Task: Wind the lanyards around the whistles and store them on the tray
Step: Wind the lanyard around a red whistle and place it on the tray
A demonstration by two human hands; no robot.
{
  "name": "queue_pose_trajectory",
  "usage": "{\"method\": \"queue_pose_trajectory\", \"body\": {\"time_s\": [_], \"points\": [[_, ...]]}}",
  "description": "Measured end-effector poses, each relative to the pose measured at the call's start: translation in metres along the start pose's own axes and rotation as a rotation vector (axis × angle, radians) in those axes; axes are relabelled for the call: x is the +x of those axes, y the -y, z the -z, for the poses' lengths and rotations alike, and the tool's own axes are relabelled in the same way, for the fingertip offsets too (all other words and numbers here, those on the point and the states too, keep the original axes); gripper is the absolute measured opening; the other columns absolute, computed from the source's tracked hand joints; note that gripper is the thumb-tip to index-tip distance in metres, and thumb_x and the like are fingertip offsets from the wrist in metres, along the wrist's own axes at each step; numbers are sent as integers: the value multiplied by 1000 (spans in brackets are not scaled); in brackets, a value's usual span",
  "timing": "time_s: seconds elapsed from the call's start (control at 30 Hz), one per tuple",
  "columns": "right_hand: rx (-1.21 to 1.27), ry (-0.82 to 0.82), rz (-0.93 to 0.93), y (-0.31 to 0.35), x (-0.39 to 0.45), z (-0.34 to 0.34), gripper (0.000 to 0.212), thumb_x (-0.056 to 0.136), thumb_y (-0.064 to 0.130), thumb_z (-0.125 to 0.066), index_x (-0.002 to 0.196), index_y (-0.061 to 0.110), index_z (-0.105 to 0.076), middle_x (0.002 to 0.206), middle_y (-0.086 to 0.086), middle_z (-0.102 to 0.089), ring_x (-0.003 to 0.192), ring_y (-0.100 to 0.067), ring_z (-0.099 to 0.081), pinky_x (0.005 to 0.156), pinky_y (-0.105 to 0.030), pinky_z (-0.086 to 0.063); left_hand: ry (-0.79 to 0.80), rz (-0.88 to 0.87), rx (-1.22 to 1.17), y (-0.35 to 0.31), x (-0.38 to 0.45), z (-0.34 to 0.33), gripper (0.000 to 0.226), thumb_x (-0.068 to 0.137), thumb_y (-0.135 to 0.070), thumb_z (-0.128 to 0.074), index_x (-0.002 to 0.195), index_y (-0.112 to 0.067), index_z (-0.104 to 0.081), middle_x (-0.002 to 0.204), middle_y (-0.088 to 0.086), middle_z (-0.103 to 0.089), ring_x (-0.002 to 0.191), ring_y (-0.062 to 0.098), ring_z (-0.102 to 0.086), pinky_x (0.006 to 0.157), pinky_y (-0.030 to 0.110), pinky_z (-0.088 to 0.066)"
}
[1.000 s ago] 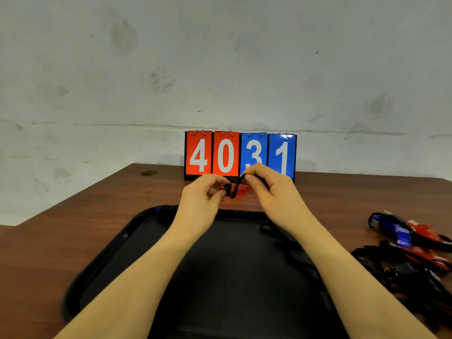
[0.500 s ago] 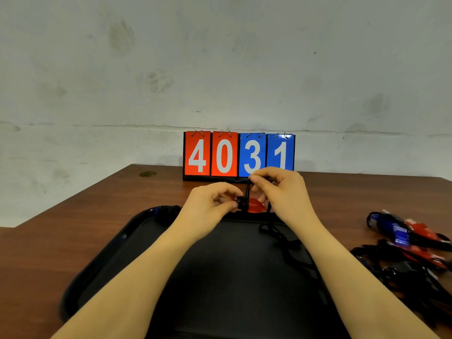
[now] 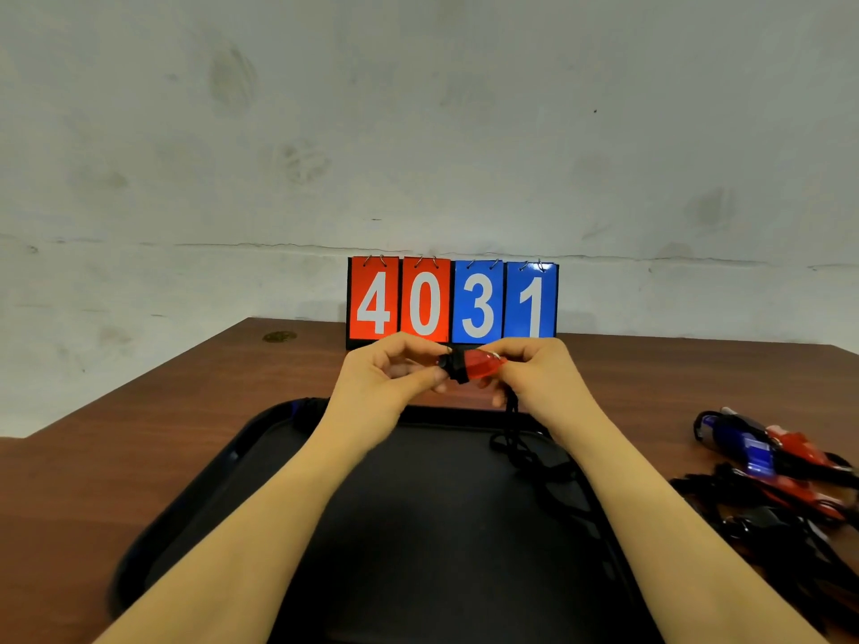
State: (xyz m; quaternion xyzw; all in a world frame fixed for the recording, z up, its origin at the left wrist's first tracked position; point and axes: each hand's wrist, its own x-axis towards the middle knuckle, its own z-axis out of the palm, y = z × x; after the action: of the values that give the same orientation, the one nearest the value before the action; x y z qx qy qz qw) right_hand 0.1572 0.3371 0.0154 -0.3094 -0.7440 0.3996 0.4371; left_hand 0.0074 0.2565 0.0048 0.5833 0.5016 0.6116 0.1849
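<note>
I am pinching the red whistle (image 3: 481,364) between both hands, left hand (image 3: 390,376) and right hand (image 3: 539,378), keeping the black lanyard (image 3: 511,425) taut so each wrap should be lying snug above the tray (image 3: 195,499).

I have both forearms reaching forward, hands meeting in the middle. My left hand (image 3: 388,376) curls, thumb and fingers pinching. My right hand (image 3: 539,378) curls too, gripping from the other side.
</note>
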Motion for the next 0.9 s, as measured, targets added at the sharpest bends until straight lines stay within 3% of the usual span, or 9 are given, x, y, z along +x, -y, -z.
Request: {"method": "queue_pose_trajectory", "body": {"time_s": [0.2, 0.33, 0.57, 0.7, 0.77, 0.9], "points": [[-19, 171, 54, 3, -5, -3, 10, 87, 17, -62, 83, 17, -71, 68, 2, -68, 46, -5, -51, 58, -12, -46, -168, 46, -10, 1, 2, 0, 23, 81, -8, -66, 85, -30, -61, 81, -6, -67, 70, 3, -63, 63, 11, -49], [-10, 235, 57, 5, -6, -2, 12, 88, 16, -60, 88, 13, -72, 67, 2, -68, 48, -4, -51, 61, -15, -48, -212, 57, 37, 3, 4, 1, 25, 80, -8, -67, 84, -32, -62, 84, -8, -66, 77, 6, -61, 69, 14, -48], [30, 300, 72, 9, -9, -1, 14, 88, 15, -59, 93, 10, -71, 67, 2, -67, 50, -4, -51, 57, -11, -44, -245, 68, 200, 12, 8, 3, 20, 82, -12, -66, 87, -31, -61, 84, -8, -64, 78, 8, -58, 67, 12, -41], [-21, 227, 127, 9, -9, -4, 12, 89, 15, -59, 85, 19, -69, 69, 3, -67, 58, -5, -58, 63, -12, -48, -230, 38, 329, 15, 8, 3, 17, 85, -11, -63, 95, -24, -63, 81, -14, -59, 70, 3, -53, 64, 7, -40], [-138, 117, 211, 7, -8, -7, 14, 88, 15, -60, 85, 27, -67, 74, 8, -66, 72, -2, -61, 70, -8, -47, -206, 15, 395, 16, 8, 3, 18, 85, -11, -62, 97, -25, -63, 81, -16, -59, 67, 1, -51, 61, 4, -40], [-343, -19, 372, 0, -4, -8, 13, 89, 17, -58, 96, 20, -68, 95, 9, -61, 92, 0, -56, 86, -10, -44, -148, -8, 459, 18, 7, 2, 21, 85, -12, -62, 100, -27, -64, 86, -13, -62, 66, 0, -52, 60, 5, -41]]}}
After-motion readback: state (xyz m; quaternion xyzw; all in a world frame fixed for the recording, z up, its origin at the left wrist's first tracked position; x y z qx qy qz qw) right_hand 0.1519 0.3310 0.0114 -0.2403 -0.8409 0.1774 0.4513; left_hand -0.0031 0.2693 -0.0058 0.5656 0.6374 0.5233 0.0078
